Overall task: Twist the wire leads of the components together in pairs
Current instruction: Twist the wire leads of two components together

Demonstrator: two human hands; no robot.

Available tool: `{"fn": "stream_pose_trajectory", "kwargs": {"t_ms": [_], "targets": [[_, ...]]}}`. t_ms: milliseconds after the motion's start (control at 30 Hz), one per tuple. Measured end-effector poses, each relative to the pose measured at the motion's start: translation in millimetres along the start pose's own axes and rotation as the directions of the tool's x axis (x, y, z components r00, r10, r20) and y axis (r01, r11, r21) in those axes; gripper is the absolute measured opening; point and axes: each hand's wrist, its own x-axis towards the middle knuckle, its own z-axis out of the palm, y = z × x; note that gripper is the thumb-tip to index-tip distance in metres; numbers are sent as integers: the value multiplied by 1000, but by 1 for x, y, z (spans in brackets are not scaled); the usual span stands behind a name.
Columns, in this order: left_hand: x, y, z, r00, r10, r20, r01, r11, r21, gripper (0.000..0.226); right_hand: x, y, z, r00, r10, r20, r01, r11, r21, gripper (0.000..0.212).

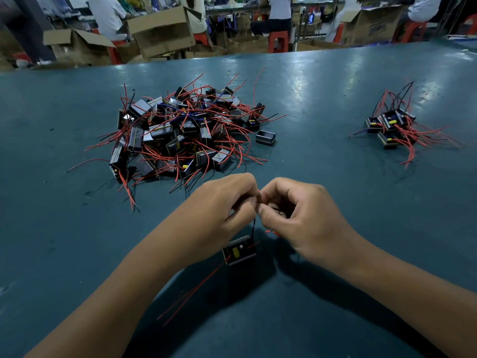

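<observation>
A small black boxy component (pixel 239 250) with a yellow part hangs below my hands, just above the teal table (pixel 322 99). My left hand (pixel 227 200) and my right hand (pixel 296 210) meet fingertip to fingertip and pinch its thin wire leads (pixel 254 223) between them. Two long red leads (pixel 196 290) trail from the component down toward me. A big heap of like components (pixel 180 130) with red, black and blue wires lies beyond my left hand. A smaller cluster of components (pixel 392 127) sits at the far right.
One lone component (pixel 265 137) lies at the heap's right edge. Past the table's far edge stand open cardboard boxes (pixel 160 29), red stools (pixel 278 40) and seated people at another bench.
</observation>
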Motion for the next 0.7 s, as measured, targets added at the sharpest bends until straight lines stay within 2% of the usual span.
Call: {"fn": "stream_pose_trajectory", "kwargs": {"t_ms": [100,200,267,467,700], "targets": [[-1,-1,0,1000,-3,5,3,1000,-19,11,0,1,1,1000,1,-2,-1,1000,-9,12],[-3,-6,-2,989,-59,132,71,993,-90,12,3,2,-1,999,28,-31,-28,999,18,9],[-3,-8,0,981,-76,177,111,974,-197,15,5,4,-3,997,51,-59,-49,998,46,8],[0,-9,12,967,-209,146,254,839,-481,8,8,9,-5,995,65,-79,-63,998,32,14],[2,-7,17,967,-251,45,233,798,-556,7,7,10,-5,993,85,-84,-82,996,38,13]]}}
